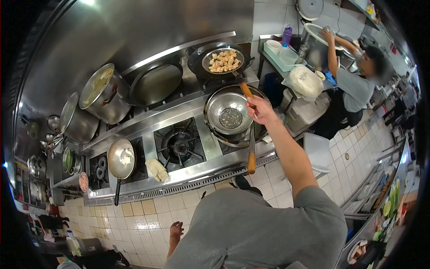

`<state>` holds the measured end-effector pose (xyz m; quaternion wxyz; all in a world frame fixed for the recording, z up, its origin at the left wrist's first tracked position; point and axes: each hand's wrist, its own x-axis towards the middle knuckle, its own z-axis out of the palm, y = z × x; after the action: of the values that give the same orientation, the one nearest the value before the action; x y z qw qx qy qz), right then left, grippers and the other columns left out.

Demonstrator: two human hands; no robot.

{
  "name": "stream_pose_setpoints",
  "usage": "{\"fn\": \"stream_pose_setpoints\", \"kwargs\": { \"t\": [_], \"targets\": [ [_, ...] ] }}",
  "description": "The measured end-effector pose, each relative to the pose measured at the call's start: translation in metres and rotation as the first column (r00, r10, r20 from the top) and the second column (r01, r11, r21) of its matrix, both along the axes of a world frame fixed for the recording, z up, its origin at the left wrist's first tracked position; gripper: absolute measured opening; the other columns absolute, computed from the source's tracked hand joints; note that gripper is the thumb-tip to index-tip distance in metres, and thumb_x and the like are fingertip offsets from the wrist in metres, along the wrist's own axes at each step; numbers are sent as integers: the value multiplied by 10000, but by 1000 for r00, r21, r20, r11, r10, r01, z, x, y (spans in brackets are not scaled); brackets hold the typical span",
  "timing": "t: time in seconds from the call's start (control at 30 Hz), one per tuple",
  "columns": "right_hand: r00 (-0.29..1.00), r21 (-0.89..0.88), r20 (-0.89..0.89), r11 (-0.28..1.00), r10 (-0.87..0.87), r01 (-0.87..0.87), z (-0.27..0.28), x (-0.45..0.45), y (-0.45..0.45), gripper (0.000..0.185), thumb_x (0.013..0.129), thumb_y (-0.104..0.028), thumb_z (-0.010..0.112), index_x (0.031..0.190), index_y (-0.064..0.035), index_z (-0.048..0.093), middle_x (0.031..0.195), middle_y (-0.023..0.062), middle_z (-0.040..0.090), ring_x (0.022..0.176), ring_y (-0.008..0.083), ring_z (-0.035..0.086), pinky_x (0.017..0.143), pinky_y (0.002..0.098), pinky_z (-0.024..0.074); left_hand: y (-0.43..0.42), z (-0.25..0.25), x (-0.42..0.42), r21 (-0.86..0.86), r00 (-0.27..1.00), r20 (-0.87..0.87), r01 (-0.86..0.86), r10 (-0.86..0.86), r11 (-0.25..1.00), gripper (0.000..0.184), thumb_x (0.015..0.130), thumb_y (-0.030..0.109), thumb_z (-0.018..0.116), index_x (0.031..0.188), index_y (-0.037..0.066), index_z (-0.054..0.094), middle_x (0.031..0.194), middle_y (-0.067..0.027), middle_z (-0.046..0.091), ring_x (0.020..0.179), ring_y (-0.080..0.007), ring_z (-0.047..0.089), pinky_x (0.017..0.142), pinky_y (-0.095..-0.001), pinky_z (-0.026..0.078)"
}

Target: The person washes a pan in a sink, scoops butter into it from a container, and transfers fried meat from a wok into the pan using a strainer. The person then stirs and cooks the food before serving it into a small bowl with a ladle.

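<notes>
My right hand (260,110) is closed around the wooden handle (245,90) of a skimmer. The skimmer's round head holds browned, fried-looking pieces of food (224,61) and is over a dark wok (195,60) on the back of the stove. Below my right hand a metal strainer bowl (220,107) sits in a larger wok. A second wooden-handled tool (251,162) leans out over the stove's front edge. Down by my side hangs my left hand (176,229), its fingers loosely apart and holding nothing.
A frying pan (117,168) with white bits and a folded cloth (156,170) lie by the front burner (181,144). Tall pots (109,105) and a large dark pan (156,85) stand behind. At right, a co-worker (354,85) reaches to a big pot beside a filled plastic bag (306,82).
</notes>
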<state>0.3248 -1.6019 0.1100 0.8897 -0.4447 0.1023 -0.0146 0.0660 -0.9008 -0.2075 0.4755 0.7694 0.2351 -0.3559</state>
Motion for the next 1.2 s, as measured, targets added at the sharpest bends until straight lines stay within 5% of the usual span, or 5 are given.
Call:
{"fn": "stream_pose_setpoints", "kwargs": {
  "t": [0.53, 0.77, 0.87, 1.0, 1.2],
  "targets": [
    [982, -27, -176, 997, 63, -69, -31, -237, 6, 361, 971, -137, 549, 1311, -29, 489, 784, 47, 552, 400, 88, 412, 366, 245, 308, 20, 37, -1, 186, 968, -31, -240, 250, 953, 490, 929, 305, 679, 1353, 86, 566, 1075, -139, 698, 855, -279, 682, 665, -438, 552],
    [937, 99, -232, 965, 260, -244, -96, -241, -55, 434, 1023, -256, 534, 1385, -20, 494, 978, 101, 688, 760, 174, 667, 659, 274, 543, -69, 65, -49, 284, 986, -164, 16, 32, 959, 542, 904, 331, 693, 1355, 53, 578, 1017, -155, 712, 832, -245, 684, 676, -414, 570],
    [907, 98, -361, 977, 215, -192, -197, -231, -104, 376, 1027, -299, 549, 1296, -40, 587, 1043, 104, 701, 855, 174, 685, 742, 303, 557, -90, 67, -50, 387, 986, -105, 164, -133, 908, 543, 906, 336, 676, 1333, 15, 583, 1012, -178, 728, 883, -262, 698, 755, -378, 572],
    [833, -494, -551, 824, -49, -278, -379, -215, -113, 301, 989, -274, 592, 1155, -33, 663, 1016, 71, 707, 858, 152, 665, 746, 298, 537, -112, 103, -51, 436, 977, 42, 171, -210, 884, 549, 908, 343, 665, 1323, -7, 581, 1025, -203, 734, 957, -281, 702, 843, -350, 554],
    [967, -661, 23, 722, -254, 206, -460, -180, -40, 225, 902, -178, 680, 1080, -40, 664, 949, 57, 697, 806, 176, 662, 724, 290, 527, -136, 152, -78, 466, 993, 107, 2, -59, 885, 506, 911, 308, 670, 1308, 4, 592, 1126, -237, 704, 1020, -297, 697, 893, -378, 541]
  ]
}}
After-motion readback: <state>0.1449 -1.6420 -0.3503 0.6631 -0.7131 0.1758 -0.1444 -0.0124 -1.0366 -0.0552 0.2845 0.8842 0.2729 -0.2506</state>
